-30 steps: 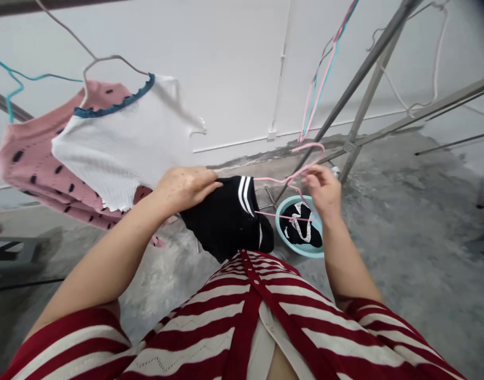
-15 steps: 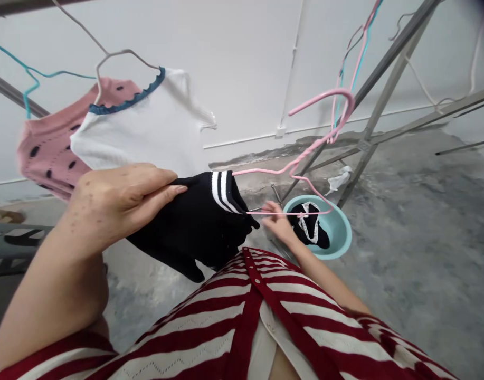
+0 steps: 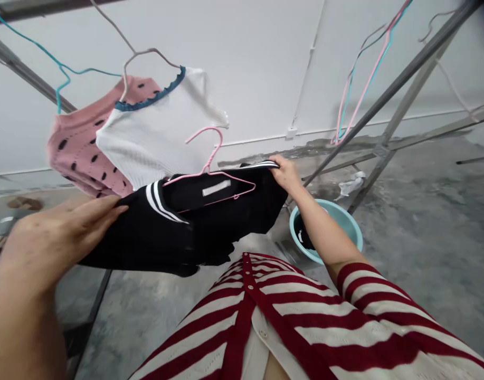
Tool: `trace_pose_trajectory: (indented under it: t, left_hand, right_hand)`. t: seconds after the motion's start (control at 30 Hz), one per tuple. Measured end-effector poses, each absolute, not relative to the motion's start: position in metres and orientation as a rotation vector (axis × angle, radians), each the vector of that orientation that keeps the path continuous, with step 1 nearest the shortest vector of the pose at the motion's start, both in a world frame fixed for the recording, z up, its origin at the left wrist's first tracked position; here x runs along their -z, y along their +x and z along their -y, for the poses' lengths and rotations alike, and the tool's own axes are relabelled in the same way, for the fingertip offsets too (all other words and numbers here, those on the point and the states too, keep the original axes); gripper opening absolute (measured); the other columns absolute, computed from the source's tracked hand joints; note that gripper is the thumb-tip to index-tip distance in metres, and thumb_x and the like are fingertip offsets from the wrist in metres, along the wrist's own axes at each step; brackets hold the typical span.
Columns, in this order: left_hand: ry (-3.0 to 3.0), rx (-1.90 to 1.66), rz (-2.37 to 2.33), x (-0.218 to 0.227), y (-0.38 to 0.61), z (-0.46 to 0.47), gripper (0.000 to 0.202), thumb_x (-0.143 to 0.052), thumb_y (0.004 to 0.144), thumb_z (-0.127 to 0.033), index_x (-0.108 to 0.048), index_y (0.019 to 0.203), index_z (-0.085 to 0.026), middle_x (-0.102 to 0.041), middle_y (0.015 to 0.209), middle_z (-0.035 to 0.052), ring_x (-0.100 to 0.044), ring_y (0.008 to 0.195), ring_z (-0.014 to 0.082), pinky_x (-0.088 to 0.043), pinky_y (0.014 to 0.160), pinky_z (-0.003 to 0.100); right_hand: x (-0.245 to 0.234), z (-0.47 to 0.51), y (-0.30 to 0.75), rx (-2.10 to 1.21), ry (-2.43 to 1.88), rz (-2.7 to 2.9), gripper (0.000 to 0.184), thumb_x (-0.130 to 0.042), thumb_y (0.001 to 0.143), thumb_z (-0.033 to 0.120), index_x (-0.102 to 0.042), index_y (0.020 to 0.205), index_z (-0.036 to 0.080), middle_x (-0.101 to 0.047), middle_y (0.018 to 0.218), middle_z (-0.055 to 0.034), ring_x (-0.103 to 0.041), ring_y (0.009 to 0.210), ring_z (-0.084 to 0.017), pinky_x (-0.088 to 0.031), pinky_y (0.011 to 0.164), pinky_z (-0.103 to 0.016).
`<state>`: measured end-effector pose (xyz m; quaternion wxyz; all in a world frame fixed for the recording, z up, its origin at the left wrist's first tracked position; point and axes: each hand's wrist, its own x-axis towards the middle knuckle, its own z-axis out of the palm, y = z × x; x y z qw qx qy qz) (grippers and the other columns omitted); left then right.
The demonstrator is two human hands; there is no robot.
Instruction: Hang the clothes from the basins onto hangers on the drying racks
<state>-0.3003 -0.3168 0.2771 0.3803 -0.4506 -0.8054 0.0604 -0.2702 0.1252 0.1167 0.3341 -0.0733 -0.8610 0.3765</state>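
Left hand (image 3: 55, 232) and right hand (image 3: 285, 171) grasp opposite ends of the black top (image 3: 210, 221) stretched between them.

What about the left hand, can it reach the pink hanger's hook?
Probably yes. The pink hanger's hook sticks up bare above the black top, nothing between it and the left hand. But that hand holds the top's edge and must let go first.

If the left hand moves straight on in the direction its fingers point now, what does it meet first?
The black garment it holds: the left hand points right at the white-striped collar, with the pink hanger probably next, though depth is unclear.
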Motion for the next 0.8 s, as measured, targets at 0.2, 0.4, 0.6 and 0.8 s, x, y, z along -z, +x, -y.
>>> trace_pose_trajectory:
  t: [0.2,0.4,0.6,0.8]
  left_hand:
    - [-0.762,-0.338,2.064,-0.25,-0.298,0.296,0.026,-0.047,0.088,-0.037,-0.068,0.092,-0.022,-0.054,0.056,0.0007,-0.037,0.048,0.0136,-0.016,0.042,0.023]
    - [-0.693,-0.034,1.987,-0.222,-0.301,0.285,0.023,-0.054,0.085,-0.031,-0.067,0.101,-0.02,-0.056,0.058,0.0009,-0.047,0.054,0.0133,-0.024,0.044,0.023]
    - [-0.855,0.118,1.933,-0.215,-0.302,0.282,0.018,-0.057,0.085,-0.028,-0.068,0.098,-0.022,-0.059,0.06,-0.0003,-0.052,0.056,0.0116,-0.024,0.045,0.023]
    - [-0.948,0.196,1.956,-0.223,-0.312,0.275,0.022,-0.054,0.086,-0.032,-0.071,0.091,-0.019,-0.058,0.059,0.0009,-0.05,0.055,0.0118,-0.025,0.046,0.022]
  right_hand:
    - [-0.163,-0.089,-0.256,-0.719,-0.457,2.245,0.02,-0.051,0.079,0.025,-0.065,0.093,0.02,-0.066,0.081,-0.0055,-0.06,0.078,-0.023,-0.043,0.072,-0.031]
    - [-0.155,-0.034,-0.181,-1.018,0.374,2.617,0.019,-0.05,0.088,0.032,-0.064,0.092,0.02,-0.065,0.076,-0.0019,-0.06,0.065,-0.013,-0.046,0.061,-0.024]
    - [-0.197,-0.096,-0.154,-0.771,0.213,2.178,0.028,-0.059,0.084,0.032,-0.062,0.109,0.022,-0.063,0.113,-0.0096,-0.056,0.108,-0.021,-0.044,0.096,-0.038]
    - [-0.178,-0.157,-0.188,-0.909,0.26,2.61,0.038,-0.063,0.078,0.045,-0.065,0.104,0.019,-0.065,0.101,-0.008,-0.06,0.096,-0.022,-0.047,0.086,-0.036]
